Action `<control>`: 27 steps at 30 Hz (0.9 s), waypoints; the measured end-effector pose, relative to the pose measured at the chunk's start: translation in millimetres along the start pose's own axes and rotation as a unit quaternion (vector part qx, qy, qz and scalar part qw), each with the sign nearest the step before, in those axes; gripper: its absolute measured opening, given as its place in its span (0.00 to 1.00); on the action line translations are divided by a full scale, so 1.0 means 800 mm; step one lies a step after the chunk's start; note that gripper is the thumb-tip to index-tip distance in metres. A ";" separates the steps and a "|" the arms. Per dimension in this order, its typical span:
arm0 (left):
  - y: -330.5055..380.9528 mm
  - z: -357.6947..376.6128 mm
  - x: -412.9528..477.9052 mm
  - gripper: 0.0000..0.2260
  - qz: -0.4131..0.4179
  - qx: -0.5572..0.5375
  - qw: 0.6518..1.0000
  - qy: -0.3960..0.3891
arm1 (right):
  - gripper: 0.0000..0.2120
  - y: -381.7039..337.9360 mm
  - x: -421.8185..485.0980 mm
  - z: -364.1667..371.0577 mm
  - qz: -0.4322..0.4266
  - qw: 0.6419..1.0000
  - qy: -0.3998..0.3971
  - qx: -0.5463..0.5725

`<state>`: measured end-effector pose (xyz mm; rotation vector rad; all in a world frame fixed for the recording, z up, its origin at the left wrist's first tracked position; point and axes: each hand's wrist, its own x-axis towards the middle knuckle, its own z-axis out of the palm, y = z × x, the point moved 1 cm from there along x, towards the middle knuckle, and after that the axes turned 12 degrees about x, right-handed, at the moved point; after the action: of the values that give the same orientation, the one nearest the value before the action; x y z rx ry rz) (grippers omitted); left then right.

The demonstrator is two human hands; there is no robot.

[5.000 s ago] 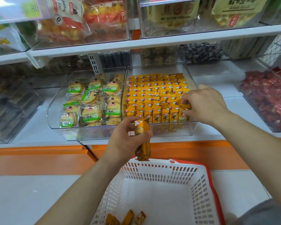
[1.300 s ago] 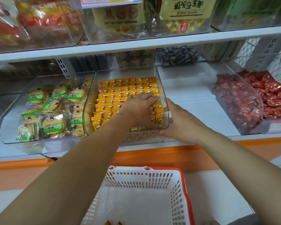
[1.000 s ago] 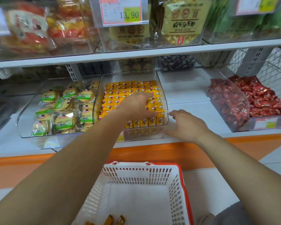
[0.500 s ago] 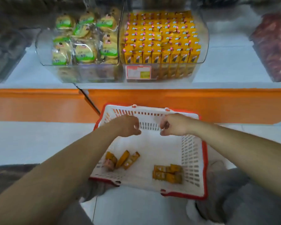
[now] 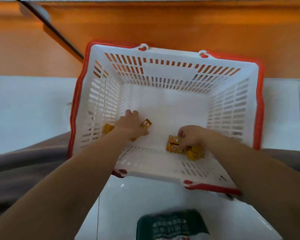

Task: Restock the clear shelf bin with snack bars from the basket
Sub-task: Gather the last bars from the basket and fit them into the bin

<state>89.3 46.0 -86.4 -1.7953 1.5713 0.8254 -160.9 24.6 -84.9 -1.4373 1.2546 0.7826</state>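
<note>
White floor (image 5: 24,110) under orange shelf base (image 5: 163,23): basket (image 5: 232,104) holds a few snack bars (image 5: 173,144) (likely light, stiff, slick-wrapped), right hand (image 5: 191,137) pinching the right cluster, left hand (image 5: 131,126) over the left ones, grip unclear; best pinched across the long edges.

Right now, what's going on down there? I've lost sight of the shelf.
A person has both hands down inside the white basket, which sits on the floor by the orange base panel. The left hand lies over a few loose snack bars near the left wall; whether it has gripped one is hidden. The right hand curls its fingers onto a small pile of bars. The shelf bin is out of view.
</note>
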 end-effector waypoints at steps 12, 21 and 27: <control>0.012 0.016 0.020 0.27 0.113 -0.104 0.988 -0.007 | 0.22 -0.008 0.010 0.028 -0.045 0.999 0.005 -0.006; 0.019 -0.052 -0.008 0.24 0.006 -0.388 0.922 -0.009 | 0.13 -0.041 -0.009 -0.020 -0.077 0.898 0.132 0.412; 0.051 -0.145 -0.100 0.09 0.065 -0.618 0.784 -0.001 | 0.08 -0.088 -0.092 -0.070 -0.144 0.779 0.150 0.591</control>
<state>47.8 0.0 46.3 -2.4598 1.1432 2.2830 -119.7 -12.9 17.5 -0.6324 1.3041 -0.4825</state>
